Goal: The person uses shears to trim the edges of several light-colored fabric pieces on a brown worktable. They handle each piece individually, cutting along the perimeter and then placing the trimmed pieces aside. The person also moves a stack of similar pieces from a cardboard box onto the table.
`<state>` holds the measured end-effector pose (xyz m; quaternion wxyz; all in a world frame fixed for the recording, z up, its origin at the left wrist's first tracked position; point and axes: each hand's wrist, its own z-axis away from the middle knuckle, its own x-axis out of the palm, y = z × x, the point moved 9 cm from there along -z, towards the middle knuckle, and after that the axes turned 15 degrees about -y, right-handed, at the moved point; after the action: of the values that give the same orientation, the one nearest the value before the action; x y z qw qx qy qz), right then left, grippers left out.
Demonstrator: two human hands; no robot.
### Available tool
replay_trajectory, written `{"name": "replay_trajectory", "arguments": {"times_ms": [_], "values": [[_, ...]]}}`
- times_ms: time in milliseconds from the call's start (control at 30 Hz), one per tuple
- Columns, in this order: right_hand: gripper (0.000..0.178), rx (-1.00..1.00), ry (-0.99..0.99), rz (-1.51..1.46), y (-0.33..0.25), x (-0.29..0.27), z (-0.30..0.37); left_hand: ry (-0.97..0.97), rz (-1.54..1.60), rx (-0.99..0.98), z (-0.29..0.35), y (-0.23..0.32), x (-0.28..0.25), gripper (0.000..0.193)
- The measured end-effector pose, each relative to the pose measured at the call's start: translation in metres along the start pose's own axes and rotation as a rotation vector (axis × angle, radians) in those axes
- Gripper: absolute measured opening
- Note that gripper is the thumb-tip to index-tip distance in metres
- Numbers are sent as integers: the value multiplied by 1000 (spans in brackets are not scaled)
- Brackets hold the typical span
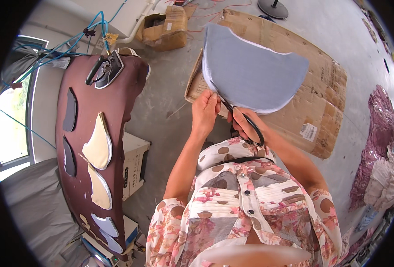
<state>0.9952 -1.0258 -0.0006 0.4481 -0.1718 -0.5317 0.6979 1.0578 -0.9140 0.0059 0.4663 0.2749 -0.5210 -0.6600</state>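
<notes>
A large grey-blue fabric piece with a white edge spreads out in front of me, above a flattened cardboard box. My left hand pinches the white edge of this fabric at its near left corner. In my right hand is a pair of black-handled scissors, my fingers wrapped round the handles. The blades point up and left along the fabric's edge, close to my left fingertips. Where the blades meet the cloth is partly hidden, so I cannot tell whether they are parted.
A brown padded ironing table stands at left, bearing an iron and several cut pieces, among them a cream piece. The cardboard lies under the fabric. An open carton stands behind; plastic-wrapped purple bundles lie at right.
</notes>
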Motion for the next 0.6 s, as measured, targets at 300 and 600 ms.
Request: {"name": "replay_trajectory", "arguments": {"times_ms": [300,600], "values": [[54,-79,63,70,-1,-1,-6,-35,21,-37,2,8,0,22],[57,-23,127,-185,-3,11,-19,-44,8,-2,-1,5,-6,22]]}}
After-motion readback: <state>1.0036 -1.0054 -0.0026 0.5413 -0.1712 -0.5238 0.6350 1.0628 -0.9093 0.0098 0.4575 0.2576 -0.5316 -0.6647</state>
